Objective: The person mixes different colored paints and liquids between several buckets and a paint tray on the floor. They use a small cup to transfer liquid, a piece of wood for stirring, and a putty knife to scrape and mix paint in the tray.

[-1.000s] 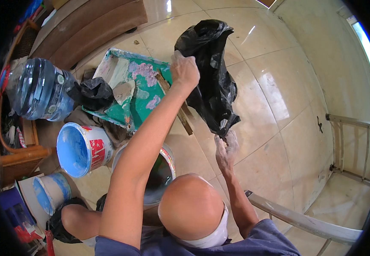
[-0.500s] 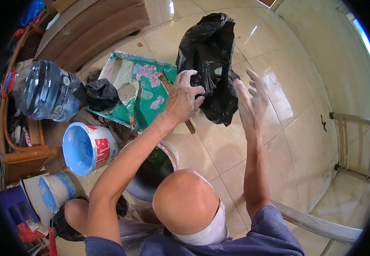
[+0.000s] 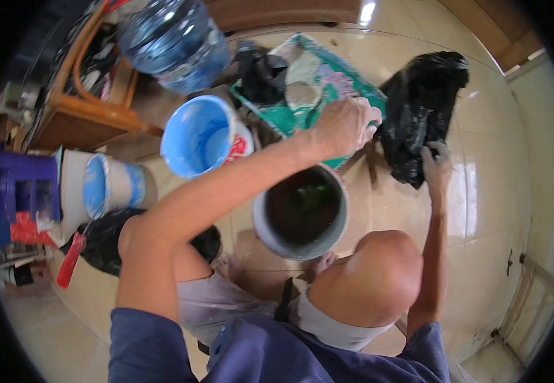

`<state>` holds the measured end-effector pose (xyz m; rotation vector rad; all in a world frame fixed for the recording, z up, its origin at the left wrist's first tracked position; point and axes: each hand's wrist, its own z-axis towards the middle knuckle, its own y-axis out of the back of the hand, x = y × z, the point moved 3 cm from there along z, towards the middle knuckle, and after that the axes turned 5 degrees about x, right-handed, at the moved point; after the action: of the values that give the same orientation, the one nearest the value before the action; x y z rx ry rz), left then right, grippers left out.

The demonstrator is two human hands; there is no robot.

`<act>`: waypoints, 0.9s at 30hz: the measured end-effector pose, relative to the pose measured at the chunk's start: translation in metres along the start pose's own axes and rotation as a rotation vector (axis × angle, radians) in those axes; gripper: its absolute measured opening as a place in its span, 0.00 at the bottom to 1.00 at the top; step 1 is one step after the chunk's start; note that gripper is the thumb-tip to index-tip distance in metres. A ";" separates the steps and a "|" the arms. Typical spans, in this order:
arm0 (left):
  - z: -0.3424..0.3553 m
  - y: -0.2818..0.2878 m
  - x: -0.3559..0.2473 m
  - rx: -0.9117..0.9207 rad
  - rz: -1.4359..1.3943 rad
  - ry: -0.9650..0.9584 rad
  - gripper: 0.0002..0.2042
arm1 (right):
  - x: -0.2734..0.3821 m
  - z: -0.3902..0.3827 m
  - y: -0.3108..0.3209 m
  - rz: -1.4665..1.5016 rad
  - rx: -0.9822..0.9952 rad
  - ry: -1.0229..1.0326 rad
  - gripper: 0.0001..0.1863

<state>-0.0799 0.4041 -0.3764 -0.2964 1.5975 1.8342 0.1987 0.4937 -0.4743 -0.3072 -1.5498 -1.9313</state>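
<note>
One left hand [image 3: 348,126], grip unclear, one right hand [image 3: 437,169], grip pinching one black bag [image 3: 419,112], three buckets [image 3: 184,137], one green tray [image 3: 357,82]

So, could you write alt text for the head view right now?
A seated person's right hand is at the lower end of a black plastic bag, while the curled left hand is over a paint-smeared green tray. A bucket of dark liquid stands before the knees, with a blue-lined bucket to its left.
</note>
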 end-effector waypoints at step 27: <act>-0.253 0.194 0.244 -0.042 0.611 1.045 0.06 | 0.271 0.097 -0.154 -0.695 0.844 0.661 0.11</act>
<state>-0.4458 0.2453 -0.4209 -0.9988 2.5491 2.3375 -0.1230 0.5114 -0.4212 1.2254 -1.9159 -1.3551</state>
